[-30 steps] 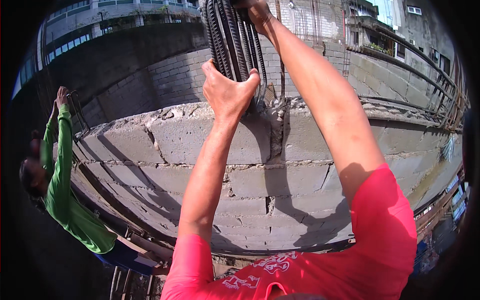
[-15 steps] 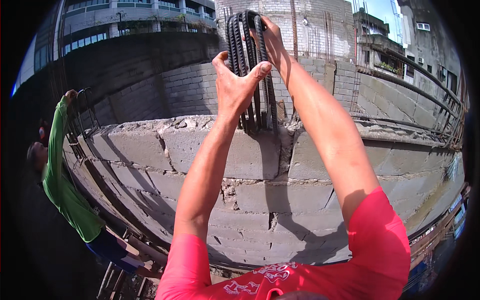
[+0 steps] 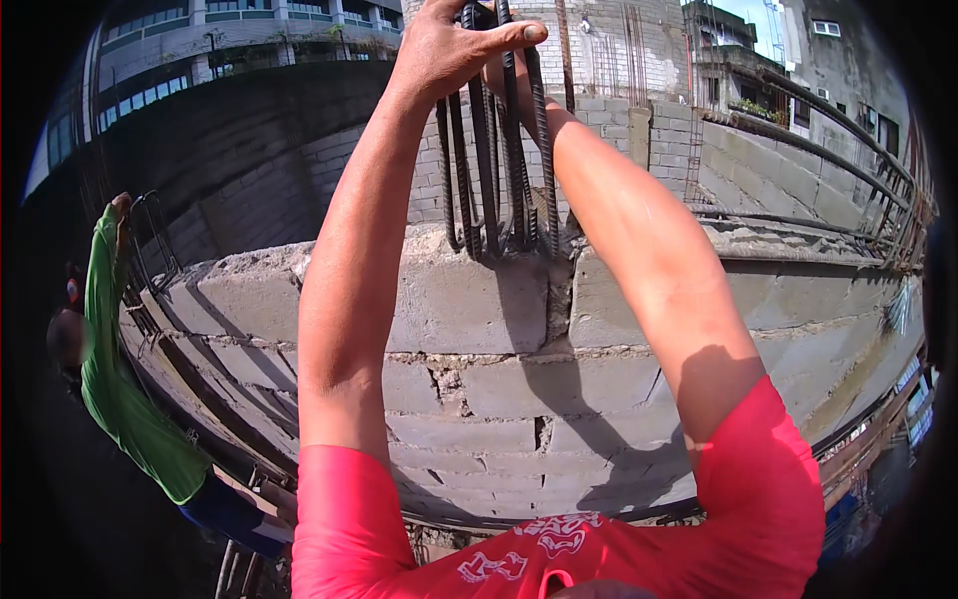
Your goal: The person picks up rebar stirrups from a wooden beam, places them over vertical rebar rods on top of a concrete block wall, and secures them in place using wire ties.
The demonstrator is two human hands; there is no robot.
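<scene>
A bundle of dark ribbed steel rebars [image 3: 494, 150] stands upright out of the top of a grey concrete block wall [image 3: 469, 309]. My left hand [image 3: 449, 45] is wrapped around the bars near the top of the picture, thumb across the front. My right hand is behind the bars at the upper edge and mostly hidden; only its forearm [image 3: 639, 240] shows, reaching up to the same bundle. Both my sleeves are red.
A person in a green long-sleeved shirt [image 3: 125, 399] stands at the left, reaching up to bent rebar [image 3: 150, 235] on the wall. Scaffold rails [image 3: 858, 170] run along the right. Block walls and buildings rise behind.
Both my hands have slid higher up the rebar bundle, toward the picture's top edge. The view has tilted so the wall top sits lower in the picture.
</scene>
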